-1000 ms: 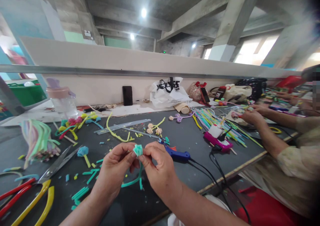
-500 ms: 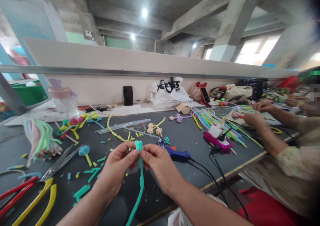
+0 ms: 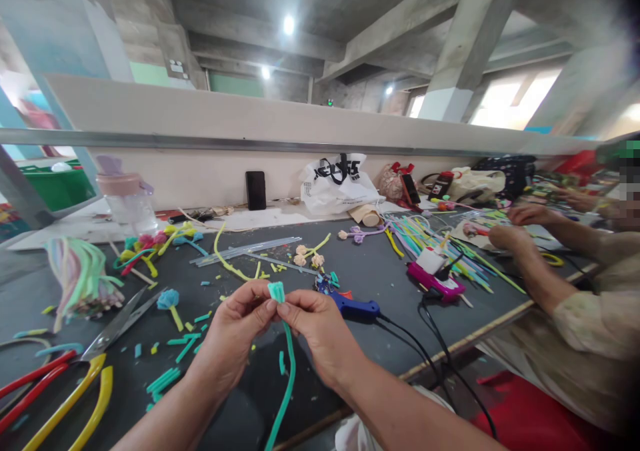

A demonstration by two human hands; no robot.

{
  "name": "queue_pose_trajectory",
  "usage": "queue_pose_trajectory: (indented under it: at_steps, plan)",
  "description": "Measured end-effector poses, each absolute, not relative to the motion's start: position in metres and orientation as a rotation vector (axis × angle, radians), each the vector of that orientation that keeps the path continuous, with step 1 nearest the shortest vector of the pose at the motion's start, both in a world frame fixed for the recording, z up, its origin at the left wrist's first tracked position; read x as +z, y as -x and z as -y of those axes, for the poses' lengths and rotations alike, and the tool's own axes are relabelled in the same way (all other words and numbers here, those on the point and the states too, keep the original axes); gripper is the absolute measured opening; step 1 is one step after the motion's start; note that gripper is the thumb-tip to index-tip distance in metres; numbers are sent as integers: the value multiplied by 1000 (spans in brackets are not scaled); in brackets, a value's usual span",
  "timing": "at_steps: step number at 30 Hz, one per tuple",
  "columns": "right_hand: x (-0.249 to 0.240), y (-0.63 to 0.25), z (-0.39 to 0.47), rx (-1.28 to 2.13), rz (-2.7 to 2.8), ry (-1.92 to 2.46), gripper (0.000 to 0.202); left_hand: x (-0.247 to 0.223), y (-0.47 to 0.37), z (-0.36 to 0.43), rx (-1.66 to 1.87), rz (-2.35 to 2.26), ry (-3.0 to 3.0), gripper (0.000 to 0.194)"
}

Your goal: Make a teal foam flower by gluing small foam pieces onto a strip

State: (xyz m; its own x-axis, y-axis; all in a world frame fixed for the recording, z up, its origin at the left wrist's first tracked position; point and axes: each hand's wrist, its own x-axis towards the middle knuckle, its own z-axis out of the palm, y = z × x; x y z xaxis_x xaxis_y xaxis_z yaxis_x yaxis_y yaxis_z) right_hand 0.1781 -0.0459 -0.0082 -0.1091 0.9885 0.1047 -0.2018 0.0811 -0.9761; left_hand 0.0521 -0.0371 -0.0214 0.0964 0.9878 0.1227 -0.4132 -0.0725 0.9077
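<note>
Between both hands is a teal pipe cleaner (image 3: 289, 378), its upper end bunched into a small cluster and its long tail hanging down past the table edge. My left hand (image 3: 237, 324) pinches the cluster from the left with thumb and forefinger. From the other side my right hand (image 3: 320, 331) pinches just below the cluster. Short cut teal pieces (image 3: 164, 382) lie left of my left wrist. A blue pompom flower (image 3: 169, 301) on a yellow stem rests beyond them. Close behind my right hand lies a blue glue gun (image 3: 357, 308).
Large scissors (image 3: 95, 371) with red and yellow handles lie at left, by a bundle of pastel pipe cleaners (image 3: 83, 281). Clear sticks (image 3: 250, 251) lie ahead. A magenta power strip (image 3: 435, 283) with cords is at right, near a co-worker's hands (image 3: 515, 231).
The teal cluster has tilted slightly left in my fingers. Its tail has swung to the right, uncovering a small teal piece on the table. Both hands keep their pinch.
</note>
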Motion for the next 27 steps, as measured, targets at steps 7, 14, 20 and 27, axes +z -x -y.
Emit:
queue_pose_trajectory:
  at_steps: [7, 14, 20, 27]
  plan:
    - [-10, -181, 44, 1343, 1268, 889, 19, -19, -51, 36, 1360, -785, -1008, 14]
    - [-11, -180, 45, 1334, 1190, 882, 21, -25, -49, 35, 1347, -779, -1048, 18]
    - [-12, -182, 42, 1288, 1191, 933, 24, -30, -47, 33, 1297, -772, -1116, 20]
    - [-14, -181, 42, 1300, 1174, 954, 21, -30, -48, 31, 1291, -784, -1151, 17]
